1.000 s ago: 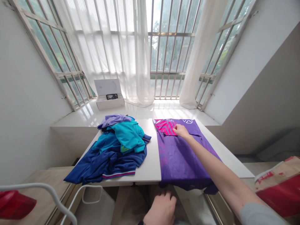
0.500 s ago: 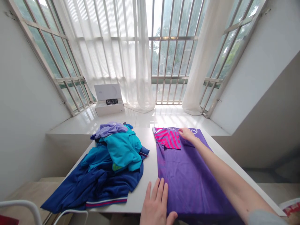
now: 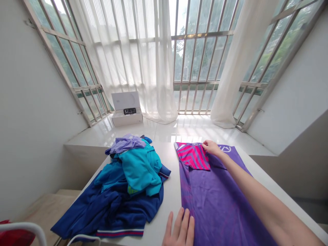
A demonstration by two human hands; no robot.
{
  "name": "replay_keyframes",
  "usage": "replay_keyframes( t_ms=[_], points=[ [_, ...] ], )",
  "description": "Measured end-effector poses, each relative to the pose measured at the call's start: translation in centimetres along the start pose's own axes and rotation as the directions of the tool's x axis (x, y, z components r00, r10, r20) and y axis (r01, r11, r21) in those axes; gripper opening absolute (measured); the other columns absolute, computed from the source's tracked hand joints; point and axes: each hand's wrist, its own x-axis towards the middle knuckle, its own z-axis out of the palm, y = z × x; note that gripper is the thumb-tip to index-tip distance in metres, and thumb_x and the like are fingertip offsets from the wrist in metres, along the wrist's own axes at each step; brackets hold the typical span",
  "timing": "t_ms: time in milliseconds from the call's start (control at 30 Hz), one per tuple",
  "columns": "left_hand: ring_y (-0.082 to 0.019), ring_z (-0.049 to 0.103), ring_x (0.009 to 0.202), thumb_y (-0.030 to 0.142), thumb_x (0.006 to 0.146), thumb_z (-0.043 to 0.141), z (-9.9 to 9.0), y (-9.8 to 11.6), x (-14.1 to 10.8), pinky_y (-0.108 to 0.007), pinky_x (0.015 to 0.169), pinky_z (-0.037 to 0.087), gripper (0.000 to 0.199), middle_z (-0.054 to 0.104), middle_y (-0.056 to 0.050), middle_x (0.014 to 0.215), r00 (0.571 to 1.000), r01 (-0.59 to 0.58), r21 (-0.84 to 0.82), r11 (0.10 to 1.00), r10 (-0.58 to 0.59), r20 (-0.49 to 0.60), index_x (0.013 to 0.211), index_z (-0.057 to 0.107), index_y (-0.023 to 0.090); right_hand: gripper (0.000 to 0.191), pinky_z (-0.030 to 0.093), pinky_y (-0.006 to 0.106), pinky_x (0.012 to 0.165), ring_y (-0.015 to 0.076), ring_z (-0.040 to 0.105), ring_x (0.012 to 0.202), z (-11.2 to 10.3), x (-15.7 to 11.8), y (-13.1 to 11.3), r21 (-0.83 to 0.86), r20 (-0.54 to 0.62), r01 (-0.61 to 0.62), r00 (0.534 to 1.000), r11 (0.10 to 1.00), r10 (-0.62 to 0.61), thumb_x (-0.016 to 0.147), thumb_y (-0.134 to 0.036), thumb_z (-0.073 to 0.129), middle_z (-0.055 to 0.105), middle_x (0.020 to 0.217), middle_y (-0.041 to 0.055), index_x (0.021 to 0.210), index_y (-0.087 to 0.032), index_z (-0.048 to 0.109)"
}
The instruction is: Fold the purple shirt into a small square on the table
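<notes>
Resting near the collar, the right hand (image 3: 211,148) lies on the purple jersey (image 3: 212,194) beside its folded pink-striped flap (image 3: 193,157); any pinch on the cloth cannot be told. The left hand (image 3: 179,228) lies open, fingers spread, at the jersey's near edge on the white table (image 3: 169,191), near a heap of blue clothes (image 3: 130,184).

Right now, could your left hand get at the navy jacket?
Probably yes: the left hand sits close to the navy jacket, with only a strip of white table between them and nothing in the way.
</notes>
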Motion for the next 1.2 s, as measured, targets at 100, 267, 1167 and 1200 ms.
replay_keyframes(
  t_ms=[100, 267, 1167, 1200],
  points=[
    [-0.023, 0.069, 0.114, 0.012, 0.097, 0.042, 0.1, 0.2, 0.1, -0.044, 0.114, 0.042, 0.038, 0.074, -0.003, 0.119, 1.0, -0.008, -0.025, 1.0, 0.008, -0.013, 0.119, 0.069, 0.026, 0.024, 0.046, 0.025, 0.075, 0.02, 0.07, 0.088, -0.3, 0.9, -0.3, -0.035, -0.032, -0.034, 0.999, 0.999, 0.033, 0.092, -0.02, 0.05, 0.077, 0.095, 0.0102, 0.103, -0.015, 0.071],
    [-0.022, 0.067, 0.116, 0.013, 0.099, 0.039, 0.0, 0.1, 0.6, -0.045, 0.12, 0.034, 0.037, 0.074, -0.003, 0.119, 0.999, 0.014, -0.009, 1.0, -0.014, -0.042, 0.114, 0.07, 0.026, 0.03, 0.047, 0.03, 0.073, 0.0252, 0.071, 0.089, -0.3, 1.0, -0.7, -0.11, -0.068, -0.096, 0.994, 0.989, 0.089, 0.095, -0.026, 0.045, 0.075, 0.097, 0.0145, 0.108, -0.016, 0.07],
    [-0.029, 0.055, 0.128, 0.079, 0.089, 0.035, -2.8, -1.8, 2.2, -0.043, 0.119, 0.028, 0.08, 0.065, -0.007, 0.136, 0.975, -0.191, -0.027, 0.981, 0.192, 0.11, 0.132, 0.063, 0.018, 0.061, 0.034, 0.052, 0.115, 0.035, 0.04, 0.143, 5.7, -8.3, 1.8, -0.204, -0.04, 0.219, 0.972, 0.954, -0.232, 0.097, -0.041, 0.029, 0.044, 0.154, 0.0214, 0.147, -0.011, 0.047],
    [-0.03, 0.054, 0.129, 0.082, 0.087, 0.038, -3.1, -1.8, 2.2, -0.043, 0.116, 0.032, 0.083, 0.063, -0.007, 0.138, 0.97, -0.179, -0.047, 0.983, 0.185, 0.159, 0.135, 0.061, 0.018, 0.06, 0.035, 0.052, 0.115, 0.0349, 0.042, 0.142, 5.8, -8.2, 1.9, -0.198, -0.046, 0.224, 0.97, 0.954, -0.237, 0.097, -0.04, 0.03, 0.046, 0.152, 0.0213, 0.146, -0.011, 0.049]
  ],
)
